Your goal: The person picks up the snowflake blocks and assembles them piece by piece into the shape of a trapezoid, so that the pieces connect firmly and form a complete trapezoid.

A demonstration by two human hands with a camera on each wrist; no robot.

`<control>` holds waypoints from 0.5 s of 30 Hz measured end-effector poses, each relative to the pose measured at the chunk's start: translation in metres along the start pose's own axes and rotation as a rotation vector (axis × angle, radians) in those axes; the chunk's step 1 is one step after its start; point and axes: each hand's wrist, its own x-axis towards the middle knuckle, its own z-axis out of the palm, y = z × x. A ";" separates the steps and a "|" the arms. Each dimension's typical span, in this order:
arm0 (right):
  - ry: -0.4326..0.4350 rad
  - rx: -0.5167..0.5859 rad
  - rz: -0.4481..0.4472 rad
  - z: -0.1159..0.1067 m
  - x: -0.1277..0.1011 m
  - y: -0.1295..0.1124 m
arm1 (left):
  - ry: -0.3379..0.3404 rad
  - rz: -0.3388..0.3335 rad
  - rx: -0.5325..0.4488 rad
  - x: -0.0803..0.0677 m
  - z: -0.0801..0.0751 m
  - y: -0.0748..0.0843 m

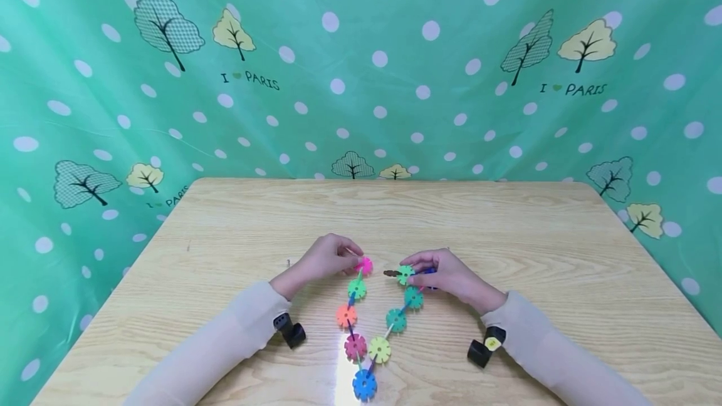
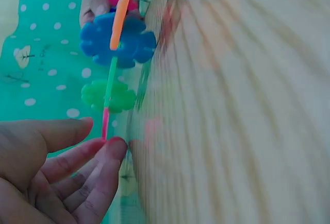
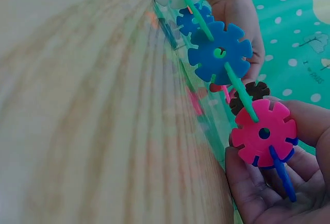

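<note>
Left hand point(image 1: 323, 260) at the pink flower disc point(image 1: 364, 265), fingertips point(image 2: 114, 147) pinching the stick end there, other fingers only loosely curled; right hand point(image 1: 451, 275) curled round the green disc point(image 1: 405, 274) at the opposite end, a blue stick point(image 3: 282, 174) lying across its fingers; chain of coloured discs and sticks point(image 1: 361, 331) lying in a V on the wooden table point(image 1: 237, 230), blue disc point(image 1: 364, 384) at the near tip; spotted green cloth point(image 1: 361, 67) behind; wrist cameras point(image 1: 290, 329) on both sleeves.

The left hand point(image 2: 46, 177) pinches a pink stick point(image 2: 105, 123) below blue disc point(image 2: 118, 41).
</note>
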 end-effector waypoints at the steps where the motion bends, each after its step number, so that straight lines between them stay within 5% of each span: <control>1: -0.001 -0.001 -0.001 0.000 0.000 0.000 | -0.011 -0.008 -0.026 0.001 0.001 -0.001; 15: 0.013 -0.086 -0.030 -0.001 -0.002 -0.004 | -0.063 -0.097 -0.298 0.011 0.018 0.001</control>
